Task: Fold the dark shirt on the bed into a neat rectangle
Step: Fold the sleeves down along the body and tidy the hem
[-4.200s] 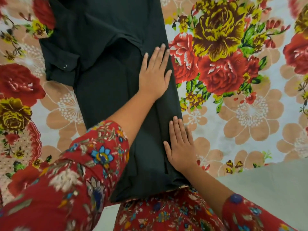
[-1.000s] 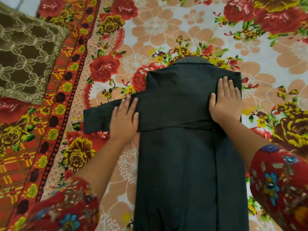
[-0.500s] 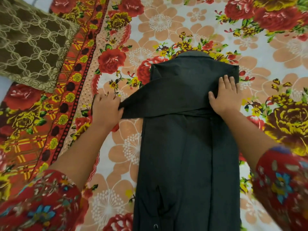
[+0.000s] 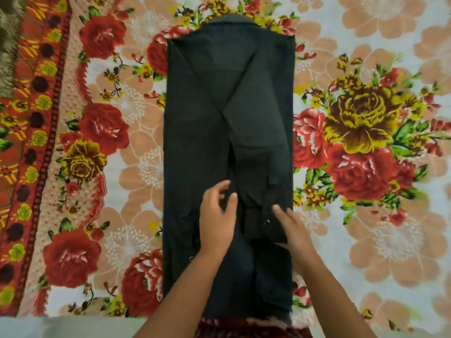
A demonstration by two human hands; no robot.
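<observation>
The dark shirt [image 4: 195, 132] lies face down on the bed as a long narrow rectangle, collar at the far end. Both sleeves are folded inward and run down its middle, crossing in a V. My left hand [image 4: 217, 215] hovers or rests on the shirt's lower middle, fingers relaxed and slightly spread, holding nothing. My right hand [image 4: 294, 230] lies with straight fingers against the sleeve cuff [image 4: 258, 225], which carries a small metal snap. It is motion-blurred.
The floral bedsheet [image 4: 366, 118] spreads out on both sides of the shirt. Its red patterned border [image 4: 31, 147] runs down the left, with a brown cushion corner [image 4: 7, 32] at the top left. The bed's near edge [image 4: 73, 325] is at the bottom.
The sleeve that stuck out to the left now lies folded down over the shirt's body. Both hands have moved from the shoulders down to the cuffs.
</observation>
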